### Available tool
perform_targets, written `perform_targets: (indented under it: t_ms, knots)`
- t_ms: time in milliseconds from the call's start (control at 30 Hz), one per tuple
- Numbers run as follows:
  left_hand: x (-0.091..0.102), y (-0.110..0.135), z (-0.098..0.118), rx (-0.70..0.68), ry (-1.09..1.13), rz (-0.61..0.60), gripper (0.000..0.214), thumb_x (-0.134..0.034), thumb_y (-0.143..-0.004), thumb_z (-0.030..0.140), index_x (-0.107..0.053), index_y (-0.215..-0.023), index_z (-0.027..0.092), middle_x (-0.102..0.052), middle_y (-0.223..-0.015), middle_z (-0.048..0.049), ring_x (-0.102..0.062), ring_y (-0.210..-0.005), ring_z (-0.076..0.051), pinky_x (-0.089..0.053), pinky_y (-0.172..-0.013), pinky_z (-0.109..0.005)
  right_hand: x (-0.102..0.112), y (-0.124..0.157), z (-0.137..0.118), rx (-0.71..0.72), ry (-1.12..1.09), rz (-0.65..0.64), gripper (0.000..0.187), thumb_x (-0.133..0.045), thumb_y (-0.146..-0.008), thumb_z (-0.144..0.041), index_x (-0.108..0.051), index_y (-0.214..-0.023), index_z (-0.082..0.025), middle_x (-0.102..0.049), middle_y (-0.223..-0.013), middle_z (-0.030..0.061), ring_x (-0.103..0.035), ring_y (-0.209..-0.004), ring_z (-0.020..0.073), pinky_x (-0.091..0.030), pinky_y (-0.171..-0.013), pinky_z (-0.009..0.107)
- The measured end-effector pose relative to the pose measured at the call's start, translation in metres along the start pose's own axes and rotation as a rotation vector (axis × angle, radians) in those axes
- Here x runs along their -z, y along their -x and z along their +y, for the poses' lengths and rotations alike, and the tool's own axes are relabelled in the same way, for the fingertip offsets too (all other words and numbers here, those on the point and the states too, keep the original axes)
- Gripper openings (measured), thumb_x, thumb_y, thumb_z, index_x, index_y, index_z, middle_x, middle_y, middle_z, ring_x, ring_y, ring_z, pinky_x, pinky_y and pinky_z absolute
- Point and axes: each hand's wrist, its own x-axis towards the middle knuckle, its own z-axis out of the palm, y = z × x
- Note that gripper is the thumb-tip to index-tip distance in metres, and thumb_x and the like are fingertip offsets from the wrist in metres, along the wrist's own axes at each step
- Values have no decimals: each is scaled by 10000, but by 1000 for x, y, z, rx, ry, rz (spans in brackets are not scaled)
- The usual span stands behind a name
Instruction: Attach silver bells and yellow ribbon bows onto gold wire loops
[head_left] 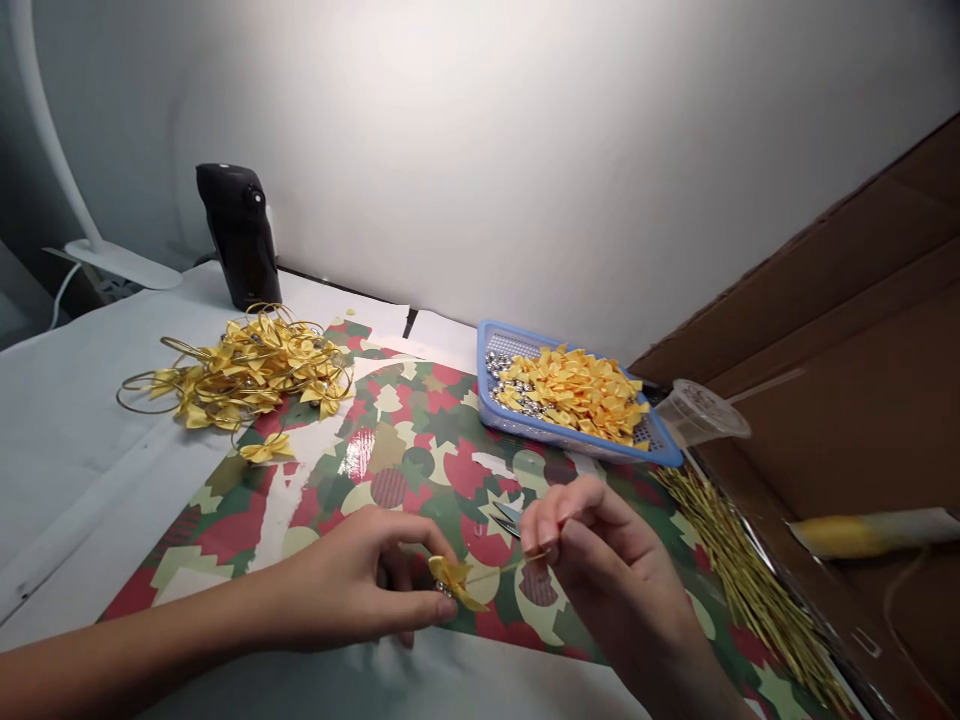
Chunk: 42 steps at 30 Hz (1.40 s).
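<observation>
My left hand (360, 590) rests on the patterned sheet (405, 460) and pinches a small yellow ribbon bow (452, 580) between thumb and fingers. My right hand (600, 560) is just to the right of it, fingers pinched on a thin gold wire (499, 570) that runs to the bow. Small scissors (506, 517) lie on the sheet between the hands, partly hidden by my right fingers.
A blue basket (570, 436) of yellow bows and silver beads stands behind my right hand. A heap of bows on gold wire loops (247, 372) lies far left. Gold wire strands (742, 570), a clear cup (701, 412), a black device (240, 235) and cardboard (862, 330) surround.
</observation>
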Motion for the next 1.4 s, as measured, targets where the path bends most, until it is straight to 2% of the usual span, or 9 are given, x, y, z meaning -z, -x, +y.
perform_targets:
  t_ms: [200,400,533,700,833,967,1067,1167,1400]
  knots:
    - [2,-3,-2,39,338,-36,282,-741,-688,285,-526,-843,188,-581,-607,59,-568,-557,-98,-485,-476,-178,10,2,-1,-1,-70,119,95,-753,-773,-300,-683,-760,-237,-645,-681,-12,-608,-650,96,-487,-584,153]
    - [3,-4,-1,-9,421,-81,216,-734,-692,204,-562,-819,172,-622,-732,35,-560,-612,-78,-485,-476,-144,21,5,5,-25,-65,167,90,-727,-791,-312,-669,-769,-247,-631,-711,3,-598,-671,114,-495,-587,168]
    - [5,-5,-3,-8,378,-22,127,-685,-752,252,-615,-804,161,-602,-701,28,-560,-637,-87,-464,-483,-142,21,4,2,-30,-64,186,102,-744,-767,-320,-667,-754,-255,-620,-698,5,-595,-670,134,-506,-587,197]
    - [9,-6,-3,-83,275,138,211,-611,-824,385,-638,-885,184,-589,-815,17,-536,-556,-72,-476,-509,-203,21,2,2,43,-50,182,118,-755,-753,-339,-675,-737,-253,-598,-671,-8,-587,-654,120,-500,-604,195]
    - [9,-7,-1,-156,54,257,201,-571,-851,359,-663,-869,180,-596,-866,-7,-590,-688,-112,-483,-619,-227,17,6,1,67,111,185,101,-730,-788,-351,-689,-766,-261,-618,-697,-7,-601,-679,122,-494,-645,210]
    - [8,-9,-6,-189,-148,293,226,-522,-863,307,-691,-928,171,-604,-882,-45,-614,-778,-154,-501,-662,-255,10,9,1,86,327,104,72,-703,-813,-324,-722,-785,-261,-618,-703,8,-592,-619,131,-474,-533,219]
    - [8,-11,-10,-160,-111,262,242,-530,-860,311,-676,-973,155,-648,-870,-53,-638,-747,-156,-529,-659,-266,4,8,9,30,453,25,60,-693,-809,-276,-743,-804,-244,-639,-714,26,-596,-589,141,-486,-493,230]
    - [7,-14,-11,-122,-74,289,238,-572,-835,314,-656,-980,146,-698,-814,-44,-658,-740,-165,-546,-670,-274,0,6,23,-33,551,-8,64,-689,-797,-266,-737,-806,-225,-670,-738,28,-621,-622,153,-520,-551,251]
    - [5,-19,-14,-96,-41,386,269,-635,-783,303,-644,-1006,154,-698,-769,-29,-670,-751,-172,-570,-696,-288,2,6,49,-126,638,68,153,-648,-832,-341,-703,-808,-201,-693,-775,44,-623,-681,177,-520,-617,288]
